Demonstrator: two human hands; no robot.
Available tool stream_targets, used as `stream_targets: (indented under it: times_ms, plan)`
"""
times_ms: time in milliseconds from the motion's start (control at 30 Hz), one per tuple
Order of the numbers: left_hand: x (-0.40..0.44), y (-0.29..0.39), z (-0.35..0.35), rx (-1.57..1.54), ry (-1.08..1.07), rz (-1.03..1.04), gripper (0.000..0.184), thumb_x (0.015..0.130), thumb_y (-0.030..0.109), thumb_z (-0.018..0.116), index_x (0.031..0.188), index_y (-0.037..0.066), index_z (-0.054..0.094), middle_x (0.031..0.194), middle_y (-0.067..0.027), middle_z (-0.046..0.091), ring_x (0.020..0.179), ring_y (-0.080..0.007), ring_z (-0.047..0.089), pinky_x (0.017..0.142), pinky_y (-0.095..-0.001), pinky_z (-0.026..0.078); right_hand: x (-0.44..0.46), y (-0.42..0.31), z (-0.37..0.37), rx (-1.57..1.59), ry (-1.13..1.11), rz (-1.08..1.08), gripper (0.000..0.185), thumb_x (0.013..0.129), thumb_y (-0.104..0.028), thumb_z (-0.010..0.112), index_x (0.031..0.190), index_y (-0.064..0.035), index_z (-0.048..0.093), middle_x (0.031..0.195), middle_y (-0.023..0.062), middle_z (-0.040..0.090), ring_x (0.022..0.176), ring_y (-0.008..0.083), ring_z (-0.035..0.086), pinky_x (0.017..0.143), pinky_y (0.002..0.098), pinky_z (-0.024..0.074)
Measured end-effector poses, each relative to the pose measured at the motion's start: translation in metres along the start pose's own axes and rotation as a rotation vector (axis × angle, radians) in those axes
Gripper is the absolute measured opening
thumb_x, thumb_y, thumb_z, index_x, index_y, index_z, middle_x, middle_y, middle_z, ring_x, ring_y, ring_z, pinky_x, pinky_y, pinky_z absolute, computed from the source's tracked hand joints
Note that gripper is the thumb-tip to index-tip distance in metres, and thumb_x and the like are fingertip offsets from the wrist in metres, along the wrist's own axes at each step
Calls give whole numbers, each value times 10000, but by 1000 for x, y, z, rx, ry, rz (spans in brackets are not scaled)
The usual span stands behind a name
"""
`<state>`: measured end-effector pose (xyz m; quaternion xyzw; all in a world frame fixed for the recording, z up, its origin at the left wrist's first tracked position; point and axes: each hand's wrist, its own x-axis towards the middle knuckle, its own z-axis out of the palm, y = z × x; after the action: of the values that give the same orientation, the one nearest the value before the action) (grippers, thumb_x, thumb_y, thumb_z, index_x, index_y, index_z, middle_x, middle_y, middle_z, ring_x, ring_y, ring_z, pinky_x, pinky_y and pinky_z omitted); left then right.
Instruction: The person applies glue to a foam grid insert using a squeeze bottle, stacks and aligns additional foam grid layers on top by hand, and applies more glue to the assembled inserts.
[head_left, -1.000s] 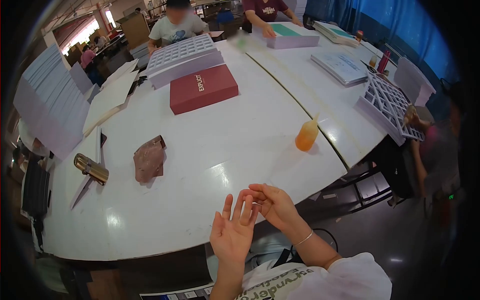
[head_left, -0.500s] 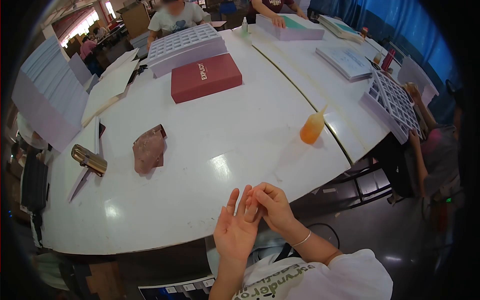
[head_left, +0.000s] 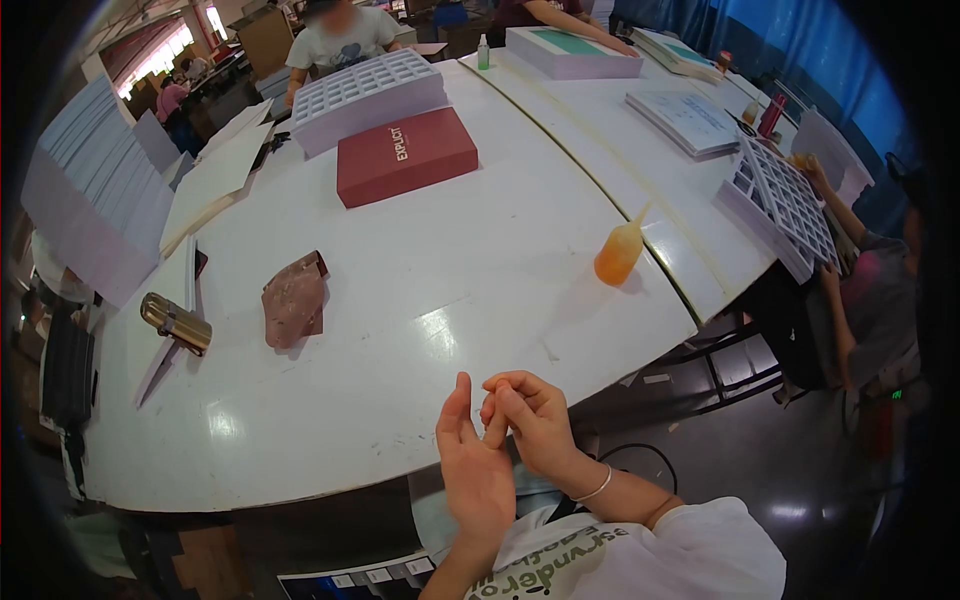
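My left hand [head_left: 475, 470] is held palm up over the front edge of the white table [head_left: 400, 300], its fingers apart. My right hand [head_left: 538, 420], with a bracelet at the wrist, pinches the fingers of my left hand. Beyond them stands an orange glue bottle [head_left: 619, 255] with a pointed tip. A crumpled brown piece [head_left: 295, 300] lies to the left. Farther back is a closed dark red box [head_left: 407, 157] with white lettering.
A gold flask [head_left: 176, 323] lies at the left, near tall stacked sheets [head_left: 95, 190]. White grid trays [head_left: 368, 92] [head_left: 785, 205] stand at the back and right. Co-workers sit behind and at the right. A small green bottle [head_left: 483, 53] stands at the back.
My right hand has closed around fingers of my left hand, whose fingers have shifted. The co-worker's arm at the back has reached farther right across the green-topped stack. The view has moved slightly.
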<state>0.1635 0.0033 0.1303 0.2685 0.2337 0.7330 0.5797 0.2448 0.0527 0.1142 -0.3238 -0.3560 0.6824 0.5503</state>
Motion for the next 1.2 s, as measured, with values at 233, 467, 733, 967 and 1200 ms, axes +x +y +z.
stream_targets:
  times_ms: [233,467,733,967,1200]
  plan:
    - [-9,-11,5,267,-89,123,615,970,324,416,1459,17,205,1566,-210,83,1428,-387,188,1139,-525,193,2,-4,0,-32,26,63,230,1002,-153,474,920,18,604,651,53,582,557,92,543,528,204,448]
    - [-12,-15,6,325,-107,129,612,978,323,409,1457,5,199,1557,-239,74,1442,-387,143,1148,-531,162,12,-11,-3,25,106,297,370,998,-314,495,758,-40,556,564,50,543,511,103,522,462,217,413]
    - [-10,8,-12,454,57,146,288,934,110,545,1181,-39,548,1127,-162,597,902,-204,620,767,-293,473,33,-11,-22,372,141,371,416,979,-401,527,831,-23,615,757,32,537,739,143,523,684,339,456]
    - [34,6,-19,926,169,254,195,859,-3,640,1046,5,694,915,-36,608,763,-90,507,698,-219,417,19,-12,-10,350,72,362,306,979,-283,546,931,1,649,765,21,539,737,136,518,710,313,452]
    - [40,4,-13,962,142,234,112,844,35,670,944,11,715,864,-66,636,775,-119,560,684,-248,439,15,-6,-11,181,54,189,260,954,-231,592,894,1,695,811,18,596,743,112,513,718,275,429]
